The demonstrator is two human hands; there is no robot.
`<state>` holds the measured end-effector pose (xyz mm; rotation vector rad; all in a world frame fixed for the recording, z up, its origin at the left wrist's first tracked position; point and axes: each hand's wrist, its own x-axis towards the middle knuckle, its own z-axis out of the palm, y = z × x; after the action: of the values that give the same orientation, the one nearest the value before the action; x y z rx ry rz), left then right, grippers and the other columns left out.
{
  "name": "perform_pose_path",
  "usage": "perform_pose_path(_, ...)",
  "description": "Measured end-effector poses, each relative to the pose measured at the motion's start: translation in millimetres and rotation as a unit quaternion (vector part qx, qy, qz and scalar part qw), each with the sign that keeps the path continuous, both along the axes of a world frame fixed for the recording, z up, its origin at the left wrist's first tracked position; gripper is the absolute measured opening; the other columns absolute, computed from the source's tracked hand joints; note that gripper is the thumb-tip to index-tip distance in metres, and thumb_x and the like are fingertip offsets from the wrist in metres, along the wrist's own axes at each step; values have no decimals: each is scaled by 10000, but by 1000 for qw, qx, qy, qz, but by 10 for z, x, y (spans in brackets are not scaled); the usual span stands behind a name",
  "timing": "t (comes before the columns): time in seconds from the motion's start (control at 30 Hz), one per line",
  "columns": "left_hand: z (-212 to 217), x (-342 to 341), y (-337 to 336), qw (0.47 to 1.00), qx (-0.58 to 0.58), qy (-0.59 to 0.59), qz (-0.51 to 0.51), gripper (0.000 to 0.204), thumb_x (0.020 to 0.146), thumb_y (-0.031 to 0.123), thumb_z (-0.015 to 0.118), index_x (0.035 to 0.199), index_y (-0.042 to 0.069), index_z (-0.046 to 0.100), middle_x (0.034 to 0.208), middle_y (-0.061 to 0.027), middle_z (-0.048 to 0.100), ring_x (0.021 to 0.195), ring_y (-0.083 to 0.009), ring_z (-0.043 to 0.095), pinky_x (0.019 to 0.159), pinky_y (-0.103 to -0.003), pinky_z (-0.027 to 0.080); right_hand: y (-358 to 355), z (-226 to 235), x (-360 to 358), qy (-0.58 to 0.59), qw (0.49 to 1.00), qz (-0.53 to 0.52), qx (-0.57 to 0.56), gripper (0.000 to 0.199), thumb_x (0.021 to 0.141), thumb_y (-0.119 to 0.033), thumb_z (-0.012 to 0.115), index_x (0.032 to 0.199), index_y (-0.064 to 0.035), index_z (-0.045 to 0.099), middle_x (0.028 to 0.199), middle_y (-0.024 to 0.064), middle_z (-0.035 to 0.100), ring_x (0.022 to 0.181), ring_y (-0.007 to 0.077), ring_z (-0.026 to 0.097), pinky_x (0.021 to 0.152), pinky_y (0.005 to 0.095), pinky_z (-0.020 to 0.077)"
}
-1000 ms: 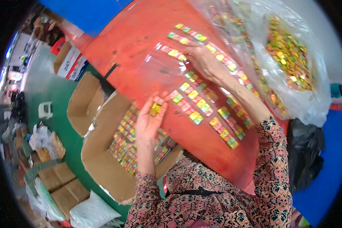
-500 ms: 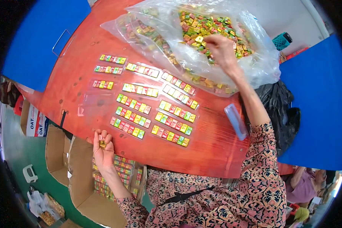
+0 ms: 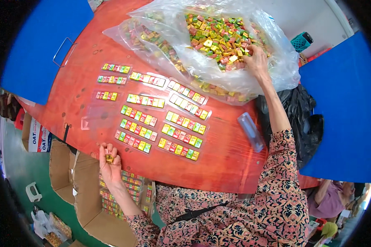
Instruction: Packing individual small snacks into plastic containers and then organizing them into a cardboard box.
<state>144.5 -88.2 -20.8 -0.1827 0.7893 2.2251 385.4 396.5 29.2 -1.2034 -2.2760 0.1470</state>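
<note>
My right hand (image 3: 257,62) reaches into a large clear plastic bag (image 3: 165,51) of small wrapped cubes (image 3: 216,35) in yellow, red and green. Its fingers are pinched at the cubes, and what they grip I cannot make out. Low over the table's left front edge, my left hand (image 3: 111,168) is curled around a small gold-wrapped cube (image 3: 109,158). Rows of cubes in clear trays (image 3: 138,116) lie across the middle of the table. At the left, one tray holds a shorter row of cubes (image 3: 106,96).
An open cardboard box (image 3: 84,177) below the table edge holds several filled trays (image 3: 127,187). A clear plastic piece (image 3: 250,131) and a black plastic bag (image 3: 294,111) lie at the right of the red table (image 3: 218,164). Blue panels (image 3: 342,111) flank it. Another person (image 3: 329,197) appears lower right.
My right hand has moved right and slightly down over the cubes in the bag. My left hand stays near the table edge with its gold cube. The whole view has shifted slightly.
</note>
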Motion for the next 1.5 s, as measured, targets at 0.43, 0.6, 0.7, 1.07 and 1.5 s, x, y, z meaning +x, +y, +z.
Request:
perform_pose_path(0.43,-70,3,17,998,24,57,-8,148,889,163,539,979,46,529,779,-23,478,640,-113,450,447,-192,339,445,-278,76,-13,982,155,111,255,804,-76,515,1021,24,603,1011,202,593,958,324,564,841,361,428)
perform_pose_path(0.6,-24,20,-33,998,-11,65,9,130,889,158,537,964,53,548,798,-58,539,654,-139,504,445,-193,363,346,-268,-21,-3,992,109,61,296,824,-174,579,1008,56,606,990,186,614,929,301,581,833,344,428)
perform_pose_path(0.7,-22,-31,-67,999,8,51,-7,124,885,157,542,960,59,552,806,-63,546,647,-139,505,433,-184,358,421,-232,-1,93,986,92,-100,304,826,-207,594,988,48,627,930,146,647,860,223,599,796,304,437)
perform_pose_path(1.07,568,-687,561,842,-368,395,15,150,826,178,611,838,30,631,624,-22,569,484,-76,499,405,-187,335,-1069,481,-1018,194,931,274,-144,196,848,-112,595,999,12,609,858,26,610,801,89,543,721,212,430)
perform_pose_path(1.5,313,-1361,1159,479,-523,700,-79,164,679,178,653,785,58,689,694,-158,626,681,-303,619,628,-396,467,-2187,-326,-2923,87,839,513,-161,162,734,-55,603,879,6,643,794,169,629,733,277,617,652,356,470)
